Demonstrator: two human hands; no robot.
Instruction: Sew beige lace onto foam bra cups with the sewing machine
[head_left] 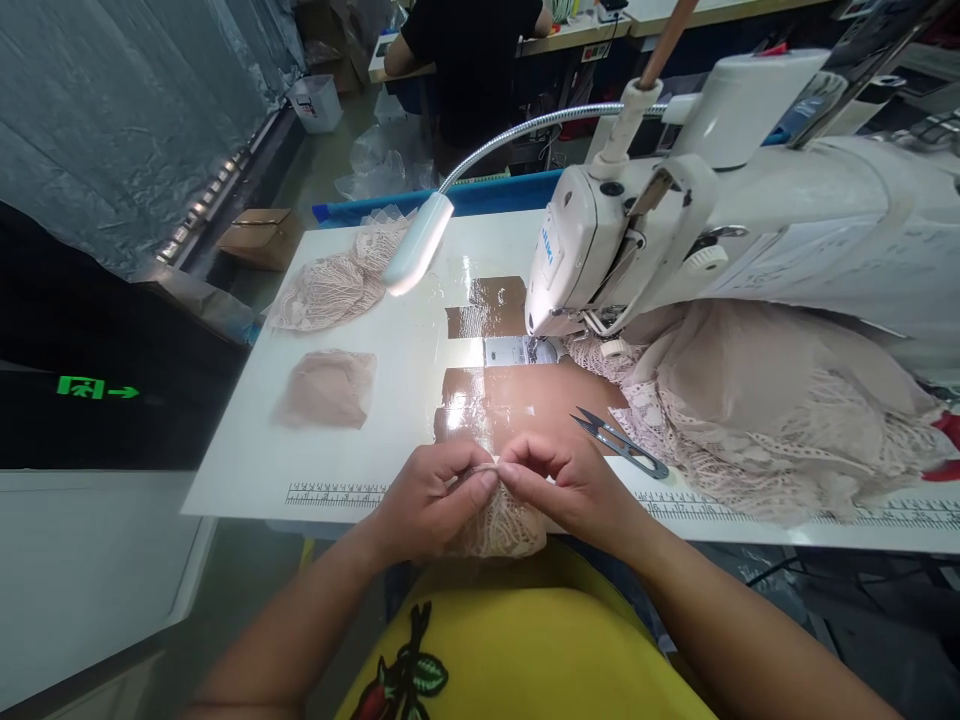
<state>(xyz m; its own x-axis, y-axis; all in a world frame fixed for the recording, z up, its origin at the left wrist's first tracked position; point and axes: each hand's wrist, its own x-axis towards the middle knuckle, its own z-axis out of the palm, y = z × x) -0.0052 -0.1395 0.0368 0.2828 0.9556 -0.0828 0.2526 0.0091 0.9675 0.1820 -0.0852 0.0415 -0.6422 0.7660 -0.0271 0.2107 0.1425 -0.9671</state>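
Observation:
At the table's front edge, my left hand point(442, 495) pinches the edge of a beige lace fabric piece point(506, 525). Thumb to thumb with it, my right hand point(562, 485) grips the same edge, fingertips pressed together. The lace hangs down below both hands toward my lap. Just beyond my right hand lies a pair of dark thread snips point(619, 443), its blades pointing away to the left. Farther back stands a white sewing machine point(577, 250), its needle area above a metal plate point(517, 350).
Gathered lace point(330, 285) and a folded sheer beige piece point(330, 390) lie on the white table point(225, 470). A large lace heap point(720, 390) sits under the machine arm. A lit lamp point(420, 240) reaches over the table. Behind, a person point(472, 70) sits at another table.

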